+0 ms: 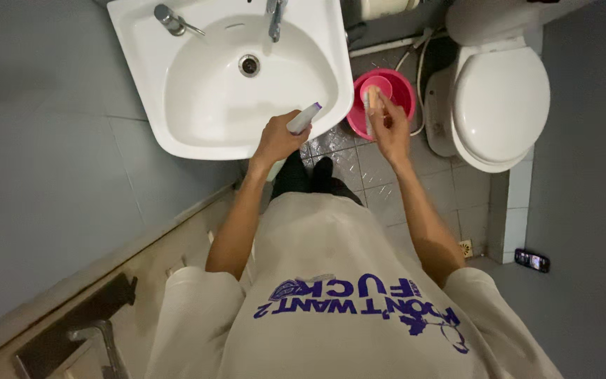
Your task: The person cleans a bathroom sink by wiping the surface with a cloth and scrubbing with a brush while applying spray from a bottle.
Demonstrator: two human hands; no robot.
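White sink (198, 133) up top, pink bucket (405, 88) on the tiled floor (380, 182), closed white toilet (501, 105) off right, phone (532, 260) on the ledge.

A white sink (177, 133), white toilet (499, 105), pink bucket (405, 88), grey walls (36, 175), and a purple-capped white tube (304, 118).

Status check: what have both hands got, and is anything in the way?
Left hand grips a white tube at the sink rim. Right hand holds a toothbrush above the pink bucket. Nothing between them.
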